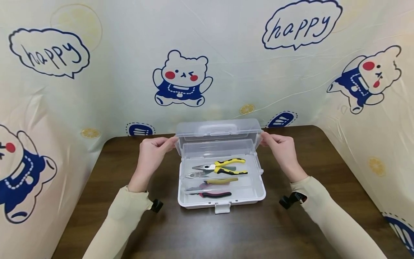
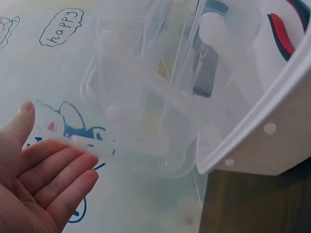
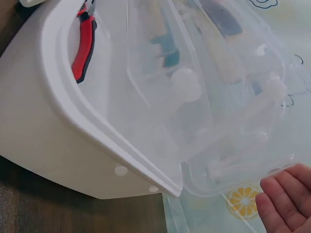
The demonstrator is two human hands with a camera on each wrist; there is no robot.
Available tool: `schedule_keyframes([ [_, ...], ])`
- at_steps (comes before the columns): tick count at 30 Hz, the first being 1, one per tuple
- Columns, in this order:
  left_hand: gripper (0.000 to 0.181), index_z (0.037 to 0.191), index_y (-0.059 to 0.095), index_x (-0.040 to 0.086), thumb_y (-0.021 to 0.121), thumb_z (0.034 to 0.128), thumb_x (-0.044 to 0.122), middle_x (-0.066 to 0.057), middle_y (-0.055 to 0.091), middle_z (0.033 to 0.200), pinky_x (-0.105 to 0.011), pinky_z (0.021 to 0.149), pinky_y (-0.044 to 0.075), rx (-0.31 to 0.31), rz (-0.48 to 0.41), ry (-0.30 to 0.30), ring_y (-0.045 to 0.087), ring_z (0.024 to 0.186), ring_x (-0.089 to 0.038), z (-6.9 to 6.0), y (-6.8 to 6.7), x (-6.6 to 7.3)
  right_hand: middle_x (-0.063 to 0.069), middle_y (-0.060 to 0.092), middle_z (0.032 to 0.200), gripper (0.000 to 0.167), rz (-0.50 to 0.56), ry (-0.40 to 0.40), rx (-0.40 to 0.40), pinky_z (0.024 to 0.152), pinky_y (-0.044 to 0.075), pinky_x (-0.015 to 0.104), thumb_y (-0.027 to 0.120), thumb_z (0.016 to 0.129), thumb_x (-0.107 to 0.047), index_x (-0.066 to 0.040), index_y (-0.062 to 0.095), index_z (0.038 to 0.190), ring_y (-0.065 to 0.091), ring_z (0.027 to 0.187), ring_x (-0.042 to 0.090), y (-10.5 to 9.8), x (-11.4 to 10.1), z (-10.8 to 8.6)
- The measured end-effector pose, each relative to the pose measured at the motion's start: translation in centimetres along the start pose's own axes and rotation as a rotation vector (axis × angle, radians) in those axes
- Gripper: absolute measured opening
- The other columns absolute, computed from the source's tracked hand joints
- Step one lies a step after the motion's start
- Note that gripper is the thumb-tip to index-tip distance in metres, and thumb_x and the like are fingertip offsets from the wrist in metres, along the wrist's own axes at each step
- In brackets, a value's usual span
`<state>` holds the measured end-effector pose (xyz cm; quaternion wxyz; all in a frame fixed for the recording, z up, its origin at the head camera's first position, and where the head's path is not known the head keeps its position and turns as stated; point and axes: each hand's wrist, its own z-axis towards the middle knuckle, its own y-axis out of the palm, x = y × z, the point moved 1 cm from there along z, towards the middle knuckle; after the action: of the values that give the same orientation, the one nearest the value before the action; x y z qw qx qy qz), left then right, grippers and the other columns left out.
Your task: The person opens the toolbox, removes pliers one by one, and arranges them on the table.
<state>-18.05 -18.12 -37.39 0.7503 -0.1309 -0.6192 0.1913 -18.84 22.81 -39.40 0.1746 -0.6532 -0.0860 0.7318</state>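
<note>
A white toolbox (image 1: 223,203) with a clear lid (image 1: 191,127) stands on the table, its lid raised. My left hand (image 1: 152,154) pinches the lid's left edge between thumb and fingers. At the opposite edge my right hand (image 1: 283,151) grips the lid in the same way. Yellow-and-black long-nose pliers (image 1: 229,167) lie in the upper clear tray (image 1: 220,145). Below, red-and-black-handled pliers (image 1: 216,195) rest in the base, and a yellowish-handled tool (image 1: 223,181) shows blurred through the plastic. In the right wrist view, only fingers of the right hand (image 3: 286,199) appear.
The dark wooden table (image 1: 207,233) extends around the toolbox. Behind it hangs a pale cloth (image 1: 233,82) printed with bears and lettering. A white latch (image 1: 222,208) sticks out at the toolbox front. Black wrist cameras (image 1: 156,205) sit at both cuffs.
</note>
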Motion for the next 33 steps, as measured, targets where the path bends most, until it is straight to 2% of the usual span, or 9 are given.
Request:
schedule_keyframes([
  [4,0.046,0.106,0.082,0.003,0.075,0.0954,0.047,-0.016,0.079,0.103,-0.05,0.097,0.056,0.022,-0.027,0.001,0.077,0.096,-0.033,0.5,0.4,-0.2,0.019,0.077,0.108,0.053,0.049,0.004,0.005,0.097,0.057,0.036,0.064,0.103,-0.047,0.003,0.077,0.115,0.075,0.089,0.01,0.2,0.3,0.4],
  [7,0.045,0.11,0.08,-0.001,0.071,0.0993,0.042,-0.018,0.077,0.109,-0.043,0.093,0.057,0.011,-0.078,0.012,0.076,0.099,-0.033,0.8,0.6,-0.4,0.021,0.076,0.11,0.051,0.093,-0.01,0.005,0.091,0.058,0.028,0.062,0.105,-0.042,0.006,0.076,0.117,0.075,0.089,0.008,0.4,0.6,0.7],
  [11,0.042,0.12,0.075,-0.005,0.067,0.1036,0.033,-0.022,0.074,0.117,-0.031,0.088,0.058,-0.039,-0.163,0.014,0.074,0.107,-0.034,1.0,0.7,-1.0,0.027,0.073,0.116,0.054,0.121,-0.042,-0.019,0.09,0.057,0.025,0.055,0.109,-0.04,0.01,0.072,0.121,0.074,0.091,0.006,0.5,1.0,1.1],
  [14,0.04,0.129,0.07,-0.004,0.064,0.1053,0.027,-0.022,0.071,0.126,-0.028,0.089,0.056,-0.08,-0.212,0.013,0.071,0.114,-0.034,1.1,0.9,-1.6,0.027,0.07,0.124,0.059,0.111,-0.051,-0.065,0.094,0.056,0.025,0.048,0.111,-0.043,0.009,0.068,0.128,0.074,0.098,0.007,0.7,1.3,1.4],
  [20,0.041,0.146,0.057,-0.001,0.058,0.108,0.014,-0.02,0.06,0.146,-0.036,0.095,0.054,-0.151,-0.342,0.054,0.062,0.129,-0.032,1.6,1.8,-3.4,0.021,0.062,0.142,0.054,0.128,-0.081,-0.179,0.104,0.052,0.033,0.043,0.113,-0.038,0.002,0.057,0.145,0.066,0.125,0.024,1.0,2.0,1.9],
  [25,0.045,0.152,0.047,-0.001,0.052,0.1077,0.0,-0.02,0.051,0.153,-0.031,0.096,0.053,-0.179,-0.418,0.056,0.059,0.133,-0.023,2.0,2.7,-4.7,0.018,0.048,0.157,0.052,0.179,-0.069,-0.297,0.1,0.053,0.029,0.044,0.114,-0.033,-0.007,0.042,0.158,0.055,0.137,0.033,1.2,3.0,2.0],
  [27,0.047,0.154,0.046,-0.001,0.052,0.1067,-0.003,-0.021,0.051,0.153,-0.028,0.097,0.053,-0.175,-0.417,0.053,0.058,0.133,-0.022,2.0,3.0,-5.0,0.014,0.042,0.162,0.054,0.18,-0.05,-0.337,0.102,0.053,0.031,0.044,0.113,-0.035,-0.012,0.036,0.162,0.051,0.141,0.033,1.3,3.5,2.0],
  [33,0.051,0.154,0.042,-0.006,0.053,0.1041,-0.008,-0.024,0.05,0.153,-0.023,0.104,0.047,-0.163,-0.361,0.053,0.052,0.139,-0.034,2.1,3.9,-6.0,0.006,0.031,0.17,0.058,0.17,0.019,-0.41,0.116,0.038,0.054,0.042,0.113,-0.041,-0.023,0.027,0.166,0.04,0.149,0.035,1.7,4.8,2.5],
])
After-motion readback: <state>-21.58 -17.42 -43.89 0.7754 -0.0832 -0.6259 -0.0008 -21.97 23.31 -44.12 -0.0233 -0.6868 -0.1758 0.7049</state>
